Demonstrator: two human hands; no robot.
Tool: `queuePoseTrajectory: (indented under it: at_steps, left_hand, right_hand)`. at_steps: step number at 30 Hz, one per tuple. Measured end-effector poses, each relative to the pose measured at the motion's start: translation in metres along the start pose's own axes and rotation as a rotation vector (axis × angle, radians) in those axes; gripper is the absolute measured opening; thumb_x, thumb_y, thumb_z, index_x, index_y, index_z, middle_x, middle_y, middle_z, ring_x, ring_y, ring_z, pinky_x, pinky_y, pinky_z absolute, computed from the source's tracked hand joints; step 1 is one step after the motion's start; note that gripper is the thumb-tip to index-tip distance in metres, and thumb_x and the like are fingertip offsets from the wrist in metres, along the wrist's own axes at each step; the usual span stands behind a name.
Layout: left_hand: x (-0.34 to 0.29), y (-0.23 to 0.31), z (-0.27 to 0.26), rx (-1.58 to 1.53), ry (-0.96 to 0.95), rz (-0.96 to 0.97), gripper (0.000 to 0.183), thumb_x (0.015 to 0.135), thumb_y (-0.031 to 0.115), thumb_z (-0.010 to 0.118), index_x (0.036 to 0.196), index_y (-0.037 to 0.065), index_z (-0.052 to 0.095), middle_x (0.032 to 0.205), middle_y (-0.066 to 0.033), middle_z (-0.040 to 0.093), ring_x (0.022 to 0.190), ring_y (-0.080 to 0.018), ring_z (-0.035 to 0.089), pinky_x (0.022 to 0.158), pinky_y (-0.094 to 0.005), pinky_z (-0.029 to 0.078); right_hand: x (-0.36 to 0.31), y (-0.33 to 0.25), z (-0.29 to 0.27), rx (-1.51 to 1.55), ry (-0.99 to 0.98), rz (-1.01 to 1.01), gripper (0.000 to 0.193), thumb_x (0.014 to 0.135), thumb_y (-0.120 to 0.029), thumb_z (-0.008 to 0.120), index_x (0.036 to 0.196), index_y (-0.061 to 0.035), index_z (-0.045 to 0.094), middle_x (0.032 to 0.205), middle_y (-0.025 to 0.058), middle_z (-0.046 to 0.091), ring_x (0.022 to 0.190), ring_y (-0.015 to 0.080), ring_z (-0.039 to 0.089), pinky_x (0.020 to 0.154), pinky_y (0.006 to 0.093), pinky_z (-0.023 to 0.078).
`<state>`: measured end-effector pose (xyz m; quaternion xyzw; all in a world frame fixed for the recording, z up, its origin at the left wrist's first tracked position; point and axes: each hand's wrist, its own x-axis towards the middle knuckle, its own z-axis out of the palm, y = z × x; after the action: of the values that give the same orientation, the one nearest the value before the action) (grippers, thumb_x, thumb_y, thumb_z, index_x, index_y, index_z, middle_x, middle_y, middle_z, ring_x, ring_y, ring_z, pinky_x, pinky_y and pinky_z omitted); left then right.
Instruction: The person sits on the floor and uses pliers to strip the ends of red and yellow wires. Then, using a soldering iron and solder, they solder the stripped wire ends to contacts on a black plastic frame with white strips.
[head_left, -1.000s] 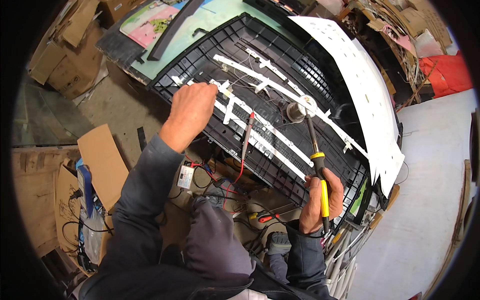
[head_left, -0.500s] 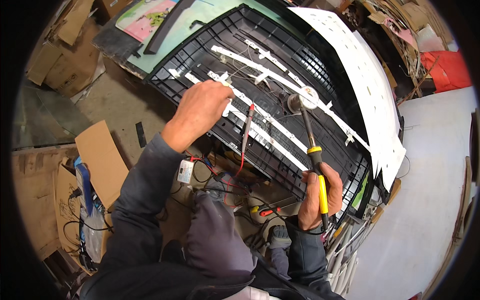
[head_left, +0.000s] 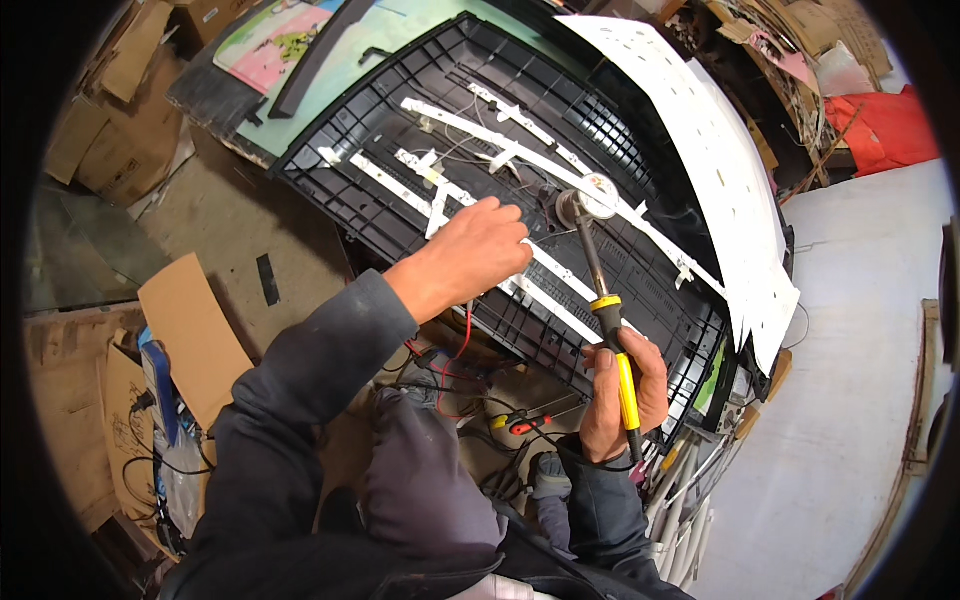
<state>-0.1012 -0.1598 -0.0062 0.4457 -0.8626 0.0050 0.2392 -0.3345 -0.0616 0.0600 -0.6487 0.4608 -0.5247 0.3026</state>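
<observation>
My right hand point(head_left: 603, 415) grips a soldering iron point(head_left: 627, 390) by its yellow and black handle. The iron's tip reaches a small round tin point(head_left: 570, 207), beside a round whitish disc point(head_left: 600, 193). Over the near white LED strips, my left hand point(head_left: 462, 257) is curled closed; its fingertips, and anything between them, are hidden. A red test lead point(head_left: 468, 325) runs up beneath this hand, and its probe is out of sight. Several LED strips point(head_left: 460, 127) with thin wires lie across a large black ribbed plastic TV back panel point(head_left: 330, 195).
A white perforated sheet point(head_left: 690, 150) stands curved along the panel's right side. Below, between my legs and the panel, are cables and a red-handled tool point(head_left: 530, 425). Cardboard point(head_left: 195, 325) leans at left; white tubes point(head_left: 680, 500) lie at lower right.
My left hand has moved right and toward me along the strips, covering the probe that showed before. The iron stays at the tin. The whole view has shifted slightly.
</observation>
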Motion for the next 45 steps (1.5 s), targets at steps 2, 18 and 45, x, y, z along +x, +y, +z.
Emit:
queuePoseTrajectory:
  at_steps: [2, 18, 45]
  left_hand:
    - [0.0, -0.004, -0.001, -0.056, 0.115, -0.021, 0.007, 0.08, 0.009, 0.066, 0.085, 0.011, 0.071, 0.081, -0.0021, 0.06, 0.085, -0.022, 0.06, 0.075, -0.0358, 0.049]
    - [0.033, -0.041, -0.017, -0.763, 0.321, -0.645, 0.019, 0.095, 0.014, 0.069, 0.1, -0.004, 0.073, 0.089, -0.0077, 0.075, 0.079, -0.0127, 0.067, 0.072, -0.0293, 0.053]
    - [0.03, -0.029, -0.019, -1.209, 0.1, -0.65, 0.016, 0.104, 0.015, 0.057, 0.107, 0.001, 0.063, 0.081, -0.0035, 0.066, 0.067, -0.0066, 0.054, 0.059, -0.0239, 0.043]
  right_hand:
    - [-0.001, 0.002, -0.002, 0.006, 0.021, -0.001, 0.028, 0.095, 0.004, 0.067, 0.123, 0.0011, 0.064, 0.12, 0.0208, 0.065, 0.091, 0.0238, 0.074, 0.08, 0.0325, 0.061]
    - [0.005, 0.003, 0.0, -0.007, 0.034, -0.002, 0.026, 0.093, 0.004, 0.07, 0.119, 0.0027, 0.067, 0.116, 0.0197, 0.067, 0.089, 0.024, 0.075, 0.078, 0.0327, 0.062]
    - [0.003, 0.001, 0.011, 0.03, 0.009, 0.012, 0.026, 0.091, 0.006, 0.07, 0.118, 0.0053, 0.067, 0.115, 0.02, 0.067, 0.089, 0.0231, 0.075, 0.077, 0.031, 0.062]
